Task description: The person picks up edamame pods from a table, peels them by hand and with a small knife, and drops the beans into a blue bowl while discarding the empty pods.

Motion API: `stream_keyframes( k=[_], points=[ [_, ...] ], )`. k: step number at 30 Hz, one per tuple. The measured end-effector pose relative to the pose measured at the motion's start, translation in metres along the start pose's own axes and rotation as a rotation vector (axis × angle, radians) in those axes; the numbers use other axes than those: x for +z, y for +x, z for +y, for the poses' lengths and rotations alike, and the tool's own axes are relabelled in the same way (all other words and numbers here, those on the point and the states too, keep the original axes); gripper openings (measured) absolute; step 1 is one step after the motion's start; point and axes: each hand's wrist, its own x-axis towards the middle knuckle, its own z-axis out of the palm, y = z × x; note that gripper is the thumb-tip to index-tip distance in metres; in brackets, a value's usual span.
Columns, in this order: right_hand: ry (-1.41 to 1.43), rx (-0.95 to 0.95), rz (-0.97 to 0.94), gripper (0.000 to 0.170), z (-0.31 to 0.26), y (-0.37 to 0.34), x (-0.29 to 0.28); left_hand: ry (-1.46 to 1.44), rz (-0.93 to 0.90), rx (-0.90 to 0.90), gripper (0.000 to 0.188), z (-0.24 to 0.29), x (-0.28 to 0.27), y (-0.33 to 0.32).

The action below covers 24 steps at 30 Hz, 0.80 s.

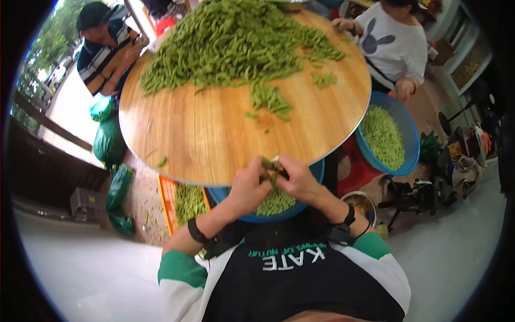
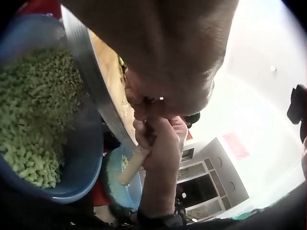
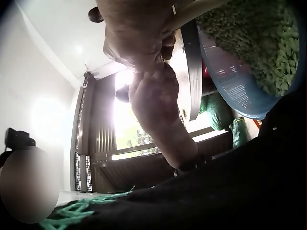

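Observation:
Both hands meet at the near edge of a round wooden table (image 1: 214, 134). Fingers of the left hand (image 1: 248, 188) are curled, pinching a small brownish-green piece (image 1: 267, 163) against the right hand (image 1: 298, 181). From the right hand (image 2: 162, 148) in the left wrist view sticks out a pale, handle-like thing (image 2: 132, 166), which it grips; the right wrist view shows it (image 3: 196, 13) too. Fingertips are largely hidden by the hands. Below them is a blue basin (image 1: 317, 174) holding shelled green beans (image 1: 276, 203). Green pods (image 1: 225, 48) are heaped on the table.
An orange crate (image 1: 167, 201) of green pieces stands left, near green bags (image 1: 110, 142). To the right are another blue basin (image 1: 410, 137) of beans, a red stool (image 1: 357, 169) and a metal bowl (image 1: 370, 203). Two people sit across, left (image 1: 107, 53) and right (image 1: 397, 48).

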Motion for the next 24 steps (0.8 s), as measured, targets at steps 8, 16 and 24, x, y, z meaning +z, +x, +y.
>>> stream_keyframes(
  k=[8,16,24],
  points=[
    [0.110,0.121,-0.032,0.009,0.003,0.000,0.004,-0.004,-0.134,-0.187,0.017,0.015,-0.042,-0.039],
    [0.356,0.261,-0.259,0.012,0.007,-0.004,-0.009,0.754,-0.176,-0.068,0.017,0.000,-0.112,-0.056],
    [0.519,0.280,-0.186,0.014,0.002,-0.010,-0.010,0.658,0.241,0.535,0.019,-0.059,-0.052,0.124]
  ],
)
